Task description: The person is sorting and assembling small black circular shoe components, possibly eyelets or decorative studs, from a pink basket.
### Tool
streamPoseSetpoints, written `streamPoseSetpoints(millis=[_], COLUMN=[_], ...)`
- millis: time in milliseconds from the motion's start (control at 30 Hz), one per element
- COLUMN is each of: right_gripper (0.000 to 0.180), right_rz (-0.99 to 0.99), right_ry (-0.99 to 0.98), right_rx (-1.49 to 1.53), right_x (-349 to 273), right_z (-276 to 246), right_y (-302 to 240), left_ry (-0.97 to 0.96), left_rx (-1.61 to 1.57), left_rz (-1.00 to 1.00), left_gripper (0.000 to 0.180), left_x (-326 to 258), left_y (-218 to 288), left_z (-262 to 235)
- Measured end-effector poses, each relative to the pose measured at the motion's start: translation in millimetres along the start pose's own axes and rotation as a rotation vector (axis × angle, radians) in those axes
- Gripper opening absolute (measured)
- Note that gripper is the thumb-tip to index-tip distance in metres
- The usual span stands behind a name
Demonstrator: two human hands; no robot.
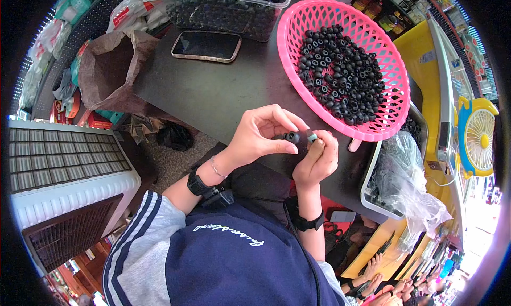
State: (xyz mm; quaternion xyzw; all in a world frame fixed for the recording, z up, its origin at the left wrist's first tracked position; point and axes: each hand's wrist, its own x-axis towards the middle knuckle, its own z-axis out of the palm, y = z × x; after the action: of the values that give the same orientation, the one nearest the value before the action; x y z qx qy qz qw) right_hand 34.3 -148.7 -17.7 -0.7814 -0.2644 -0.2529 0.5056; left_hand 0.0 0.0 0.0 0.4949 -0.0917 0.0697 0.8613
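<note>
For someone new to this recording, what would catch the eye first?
The bright pink basket, holding many small black pieces, stands out at the upper right. Near the middle, the left hand pinches a dark piece beside the right hand, which holds a small pale-blue thing. A blue-and-yellow fan shows at the far right.

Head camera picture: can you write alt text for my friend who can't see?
A person's left hand pinches small black pieces near the right hand, which holds a small thing with a light-blue part. Beyond them, a pink lattice basket holds many loose black pieces, and a phone lies to its left on a dark table.
</note>
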Motion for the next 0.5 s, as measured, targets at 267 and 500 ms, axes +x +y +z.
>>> streamPoseSetpoints(millis=[267, 500], right_gripper=[0.012, 0.013], right_rz=[0.057, -0.032], right_ry=[0.050, 0.045], right_rx=[0.019, 0.056], right_x=[0.8, 0.0], right_z=[-0.4, 1.2], right_y=[-0.5, 2.3], left_ry=[0.033, 0.050], left_rx=[-0.031, -0.025], left_rz=[0.025, 0.029], left_gripper=[0.033, 0.032], left_x=[0.5, 0.1], left_y=[-0.4, 0.0], left_z=[-0.2, -1.0])
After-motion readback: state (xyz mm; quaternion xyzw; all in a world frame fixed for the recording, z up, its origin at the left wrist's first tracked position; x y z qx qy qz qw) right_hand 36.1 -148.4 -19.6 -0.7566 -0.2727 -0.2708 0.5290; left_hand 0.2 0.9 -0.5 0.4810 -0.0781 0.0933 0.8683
